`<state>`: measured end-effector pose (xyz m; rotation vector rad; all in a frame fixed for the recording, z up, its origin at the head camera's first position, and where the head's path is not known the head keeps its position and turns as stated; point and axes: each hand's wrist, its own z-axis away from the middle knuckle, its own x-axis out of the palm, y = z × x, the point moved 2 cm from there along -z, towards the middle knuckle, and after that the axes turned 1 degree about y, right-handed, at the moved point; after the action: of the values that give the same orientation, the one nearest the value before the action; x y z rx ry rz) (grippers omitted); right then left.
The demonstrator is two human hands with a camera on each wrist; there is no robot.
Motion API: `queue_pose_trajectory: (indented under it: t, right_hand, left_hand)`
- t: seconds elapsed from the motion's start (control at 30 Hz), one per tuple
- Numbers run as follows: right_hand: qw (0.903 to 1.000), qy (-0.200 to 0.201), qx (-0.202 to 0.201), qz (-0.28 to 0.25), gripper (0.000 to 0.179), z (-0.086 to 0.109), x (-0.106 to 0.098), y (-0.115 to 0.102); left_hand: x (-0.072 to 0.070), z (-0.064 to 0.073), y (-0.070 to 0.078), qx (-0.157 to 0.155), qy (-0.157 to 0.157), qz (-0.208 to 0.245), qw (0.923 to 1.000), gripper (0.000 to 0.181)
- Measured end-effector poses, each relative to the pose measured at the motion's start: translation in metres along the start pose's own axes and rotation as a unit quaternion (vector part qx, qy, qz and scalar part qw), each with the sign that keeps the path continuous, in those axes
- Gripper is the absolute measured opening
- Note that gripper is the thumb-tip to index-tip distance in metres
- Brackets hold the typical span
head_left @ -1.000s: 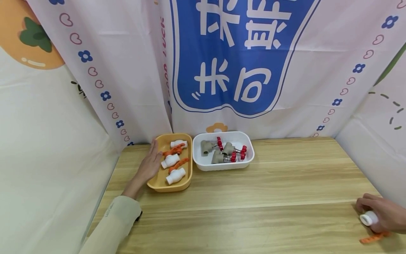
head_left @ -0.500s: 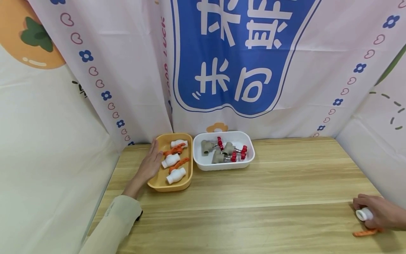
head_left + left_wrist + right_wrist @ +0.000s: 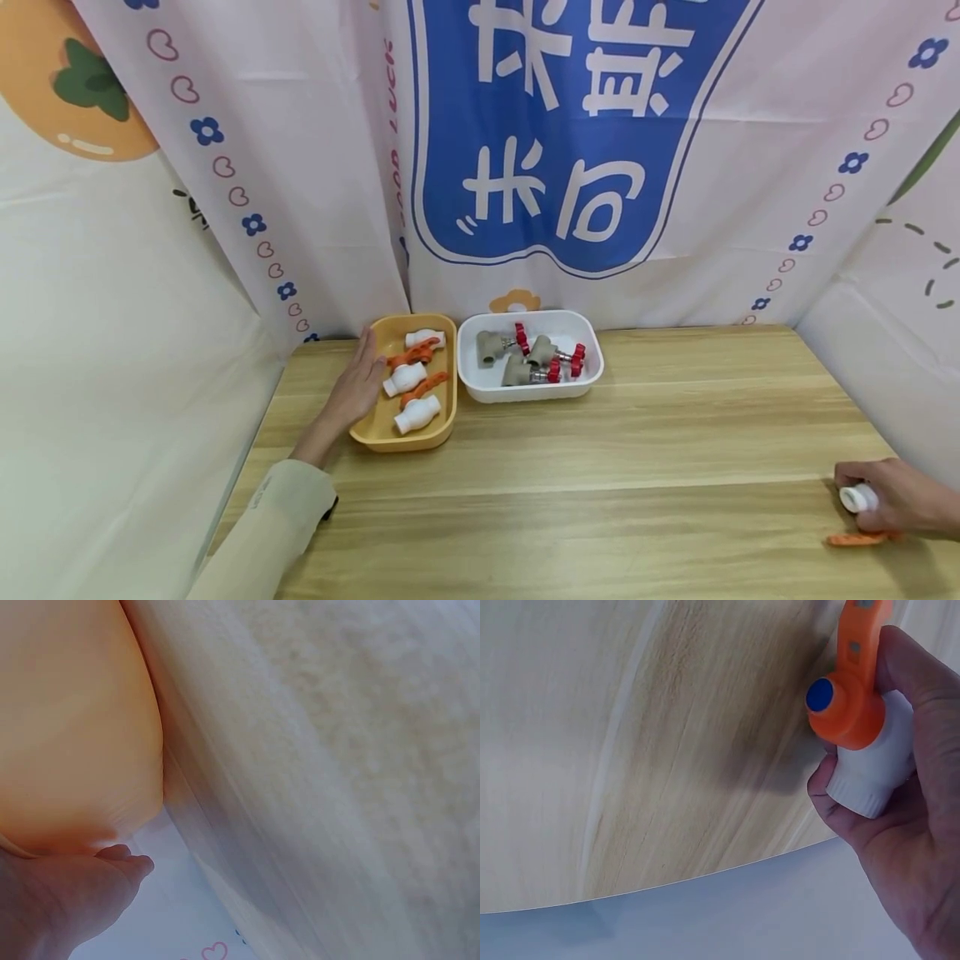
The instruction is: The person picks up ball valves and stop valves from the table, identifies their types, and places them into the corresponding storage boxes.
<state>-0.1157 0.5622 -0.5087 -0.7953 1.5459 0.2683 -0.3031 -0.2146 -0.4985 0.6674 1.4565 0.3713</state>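
At the table's right side, my right hand [image 3: 896, 497] grips a white ball valve [image 3: 858, 498] with an orange lever handle [image 3: 862, 540]. In the right wrist view the fingers and thumb curl round the valve's white body [image 3: 874, 769], and a blue cap shows on the orange handle [image 3: 855, 697]. My left hand [image 3: 356, 387] rests with straight fingers against the left side of the yellow tray [image 3: 452, 408]. Inside that tray lie several white ball valves [image 3: 417, 414] with orange handles. The left wrist view shows only the tray's outer wall [image 3: 75, 712] and part of the hand [image 3: 67, 900].
A white tray [image 3: 480, 395] with grey valves [image 3: 517, 371] that have red knobs stands right of the yellow one, close beside it. Behind both hangs a printed cloth [image 3: 337, 167]. The wooden table [image 3: 600, 500] meets cloth walls at left and right.
My right hand, holding the ball valve, has shifted slightly left and the orange handle has turned a little. The left hand stays at the yellow tray.
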Motion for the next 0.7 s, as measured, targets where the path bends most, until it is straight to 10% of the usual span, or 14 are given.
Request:
queue_pose_trajectory:
  t: [0.7]
  right_hand:
    - [0.9995,0.01,0.023,0.018,0.046,-0.024,-0.018,-0.007]
  left_hand:
    - [0.0,0.002,-0.001,0.003,0.005,-0.001,1.0,0.07]
